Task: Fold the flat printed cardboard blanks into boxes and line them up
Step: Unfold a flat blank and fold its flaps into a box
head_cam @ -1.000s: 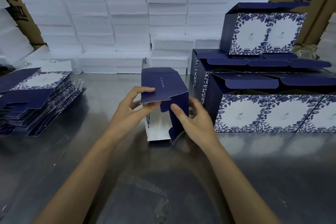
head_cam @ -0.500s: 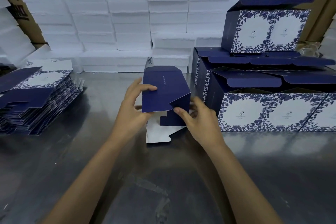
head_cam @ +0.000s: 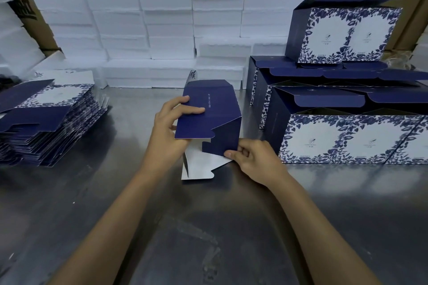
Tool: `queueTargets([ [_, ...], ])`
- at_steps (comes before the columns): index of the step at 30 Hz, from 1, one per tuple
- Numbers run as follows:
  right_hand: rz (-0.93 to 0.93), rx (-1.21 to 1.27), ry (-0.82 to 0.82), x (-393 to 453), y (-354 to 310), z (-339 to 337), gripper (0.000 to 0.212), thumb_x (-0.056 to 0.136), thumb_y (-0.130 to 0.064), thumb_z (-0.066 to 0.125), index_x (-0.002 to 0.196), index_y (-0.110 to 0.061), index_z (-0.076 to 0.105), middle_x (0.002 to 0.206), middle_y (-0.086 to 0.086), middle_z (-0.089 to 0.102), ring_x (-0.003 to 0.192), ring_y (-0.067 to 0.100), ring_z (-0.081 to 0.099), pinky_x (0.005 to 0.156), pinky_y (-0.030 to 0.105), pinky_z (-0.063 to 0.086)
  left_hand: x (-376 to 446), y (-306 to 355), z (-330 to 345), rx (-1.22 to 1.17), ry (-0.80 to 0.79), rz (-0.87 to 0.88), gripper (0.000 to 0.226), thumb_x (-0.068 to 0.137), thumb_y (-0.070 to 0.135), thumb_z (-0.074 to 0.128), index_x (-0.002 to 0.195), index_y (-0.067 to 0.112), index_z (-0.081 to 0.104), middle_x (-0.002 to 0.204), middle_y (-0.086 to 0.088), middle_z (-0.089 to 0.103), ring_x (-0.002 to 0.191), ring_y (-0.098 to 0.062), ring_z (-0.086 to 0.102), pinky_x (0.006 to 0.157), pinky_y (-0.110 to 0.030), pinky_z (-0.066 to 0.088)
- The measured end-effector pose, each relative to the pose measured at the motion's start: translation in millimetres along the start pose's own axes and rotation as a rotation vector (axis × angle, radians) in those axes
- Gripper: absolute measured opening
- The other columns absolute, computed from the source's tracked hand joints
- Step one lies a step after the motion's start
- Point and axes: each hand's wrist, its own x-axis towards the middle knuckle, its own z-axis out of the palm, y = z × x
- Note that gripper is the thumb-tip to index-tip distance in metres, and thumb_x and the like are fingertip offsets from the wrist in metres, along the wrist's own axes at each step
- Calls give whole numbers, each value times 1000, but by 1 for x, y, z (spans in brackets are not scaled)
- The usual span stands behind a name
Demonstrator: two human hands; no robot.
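Head: left hand (head_cam: 170,132) grips box (head_cam: 208,118); right hand (head_cam: 254,159) now pinches white flap (head_cam: 201,166).

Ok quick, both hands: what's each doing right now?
Left hand: grips the half-folded box by its navy top panel.
Right hand: pinches the box's lower corner.

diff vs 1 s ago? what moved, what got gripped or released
The right hand slid down from the box side to pinch its lower corner by the white flap, which now lies folded out on the table. The left hand still grips the top panel. The blank stack and finished boxes are unchanged.
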Motion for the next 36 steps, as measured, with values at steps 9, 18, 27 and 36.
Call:
queueTargets([
  [9,-40,35,42,-2,1,2,50,90,-44,72,59,-17,43,51,-3,42,51,12,36,52,26,31,1,1,-2,-18,14,-16,44,80,-11,74,114,17,69,144,-3,47,134,-21,46,90,-33,50],
  [18,-114,-24,115,-2,-13,-8,49,93,-37,71,59,-20,40,45,-3,40,48,16,38,49,21,31,1,2,-2,-27,18,-7,44,78,-8,76,113,18,68,143,-3,49,133,-17,47,89,-20,48],
  [27,-134,-10,187,-7,-27,-18,49,95,-41,67,60,-23,36,46,-4,38,49,17,35,52,31,32,-1,5,4,-78,48,-6,46,76,-12,76,109,20,68,141,-3,49,128,-6,50,86,-12,45],
  [36,-128,104,304,-12,-33,-31,25,91,-31,68,78,-21,49,64,-7,49,61,13,46,62,33,41,-3,7,9,-35,8,-19,46,82,-3,76,115,28,66,145,1,45,135,-21,44,93,-40,51],
])
